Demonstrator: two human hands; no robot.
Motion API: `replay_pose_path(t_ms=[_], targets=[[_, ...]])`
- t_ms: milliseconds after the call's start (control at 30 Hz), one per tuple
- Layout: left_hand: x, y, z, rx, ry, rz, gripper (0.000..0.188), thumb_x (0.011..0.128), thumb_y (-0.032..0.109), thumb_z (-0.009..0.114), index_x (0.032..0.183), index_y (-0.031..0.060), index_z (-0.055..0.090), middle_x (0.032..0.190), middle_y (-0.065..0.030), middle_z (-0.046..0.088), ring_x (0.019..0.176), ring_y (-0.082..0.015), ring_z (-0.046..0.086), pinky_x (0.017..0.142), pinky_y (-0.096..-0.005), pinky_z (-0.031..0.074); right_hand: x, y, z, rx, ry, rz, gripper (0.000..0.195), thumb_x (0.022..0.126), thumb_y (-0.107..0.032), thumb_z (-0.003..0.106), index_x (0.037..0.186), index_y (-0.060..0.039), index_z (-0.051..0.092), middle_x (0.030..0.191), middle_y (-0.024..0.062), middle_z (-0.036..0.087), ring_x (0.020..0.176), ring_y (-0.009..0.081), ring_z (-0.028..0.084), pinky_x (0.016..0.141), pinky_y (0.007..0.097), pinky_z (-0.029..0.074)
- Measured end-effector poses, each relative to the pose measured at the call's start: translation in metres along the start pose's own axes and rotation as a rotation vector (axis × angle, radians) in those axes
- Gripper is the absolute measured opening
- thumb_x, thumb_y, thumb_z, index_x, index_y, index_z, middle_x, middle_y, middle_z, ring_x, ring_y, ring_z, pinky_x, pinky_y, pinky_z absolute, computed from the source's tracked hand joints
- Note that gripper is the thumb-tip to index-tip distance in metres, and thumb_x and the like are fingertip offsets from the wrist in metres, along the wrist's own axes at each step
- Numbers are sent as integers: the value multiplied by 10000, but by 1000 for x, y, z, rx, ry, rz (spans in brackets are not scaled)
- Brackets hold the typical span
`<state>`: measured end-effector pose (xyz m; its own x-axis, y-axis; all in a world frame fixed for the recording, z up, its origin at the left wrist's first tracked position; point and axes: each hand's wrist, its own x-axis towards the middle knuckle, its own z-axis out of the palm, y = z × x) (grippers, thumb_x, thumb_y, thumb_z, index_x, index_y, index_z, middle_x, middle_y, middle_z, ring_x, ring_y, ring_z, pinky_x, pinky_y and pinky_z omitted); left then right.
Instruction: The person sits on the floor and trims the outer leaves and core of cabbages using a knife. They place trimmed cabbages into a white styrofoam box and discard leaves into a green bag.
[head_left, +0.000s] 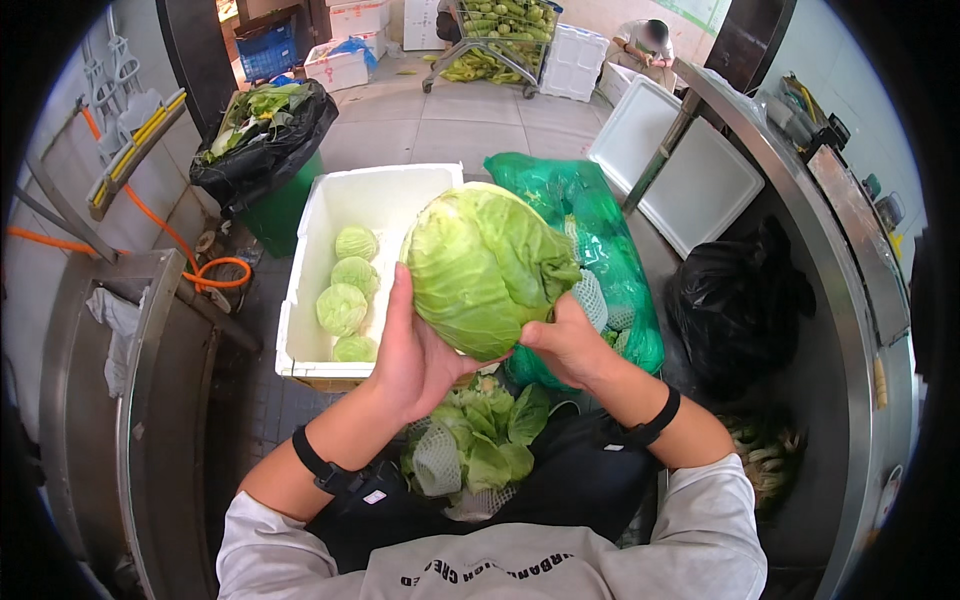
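Note:
Between both hands I hold a large green cabbage (487, 270) above the floor in front of me. My left hand (416, 356) supports it from below and on its left side, thumb upright against the leaves. My right hand (566, 341) grips the lower right, near a loose, darker outer leaf. Behind it on the left stands a white foam box (409, 187) with several trimmed cabbages (343, 309) along its left side. A green mesh sack (619, 262) of cabbages in white foam nets lies to the right. Loose cabbage leaves (487, 442) and foam netting (437, 459) lie below my hands.
A green bin (281, 202) lined with a black bag (300, 135) holds leaf scraps at the left. Steel counters (161, 360) flank me. An orange hose (161, 225) hangs left. A black bag (739, 307) sits right. Farther back are a loaded cart (499, 45) and a seated person (645, 49).

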<state>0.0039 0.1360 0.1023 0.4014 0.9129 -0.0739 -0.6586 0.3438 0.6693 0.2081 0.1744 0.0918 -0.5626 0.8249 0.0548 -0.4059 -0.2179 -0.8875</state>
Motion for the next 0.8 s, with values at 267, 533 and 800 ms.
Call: replay_pose_path(t_ms=[267,533,800], targets=[[-6,-20,-30,561,85,299,1009,926,429,823,1614,19,210,1499,-131,297,1403,-311,393,1151,-481,426,-6,47,-17,98,115,-107,1027,905,-705,673,1646,-97,303,1661,126,405,1508,315,425,1247,526,362],[-2,-40,-36,1459,351,864,1460,591,231,1035,1620,-2,25,1604,-369,131,1490,-524,267,1202,-559,380,-4,35,-10,220,137,-134,1113,818,-810,667,1664,-191,294,1696,74,352,1548,303,365,1271,551,318],[23,-26,-60,1533,149,1242,1109,609,225,1004,1538,102,412,1585,-267,349,1475,-489,372,1173,-572,423,-7,30,-5,224,120,-181,1016,893,-727,658,1660,-171,293,1686,87,368,1539,299,381,1267,537,330]])
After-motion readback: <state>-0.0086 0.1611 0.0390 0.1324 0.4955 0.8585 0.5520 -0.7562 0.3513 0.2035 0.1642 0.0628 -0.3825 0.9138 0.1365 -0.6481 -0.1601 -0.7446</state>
